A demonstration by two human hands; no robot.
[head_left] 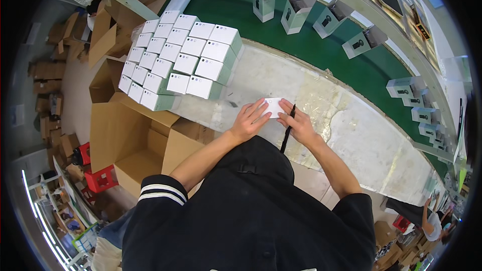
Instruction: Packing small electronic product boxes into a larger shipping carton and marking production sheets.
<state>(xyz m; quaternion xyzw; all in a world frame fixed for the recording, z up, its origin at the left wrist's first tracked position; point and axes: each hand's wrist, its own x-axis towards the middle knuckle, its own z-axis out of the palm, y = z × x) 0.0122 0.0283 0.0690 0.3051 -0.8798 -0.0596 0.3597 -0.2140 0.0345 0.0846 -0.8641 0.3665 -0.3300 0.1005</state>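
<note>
A small white box (272,107) is between my two hands at the near edge of the worktable, its white end facing up. My left hand (249,120) grips its left side, fingers over the corner. On the other side my right hand (300,124) presses the box with its fingertips. A slim black pen (287,138) is tucked in the fingers of that same hand, pointing down toward my body. To the left, several white boxes (170,52) with pale green sides stand packed in rows, white ends up.
Behind the worktable (271,73) runs a green conveyor belt (226,2) carrying several open-topped boxes (329,18). An open cardboard carton (143,145) stands left of me below the table edge. Red stools (102,178) are on the floor farther left. Another person (432,228) is at the far right.
</note>
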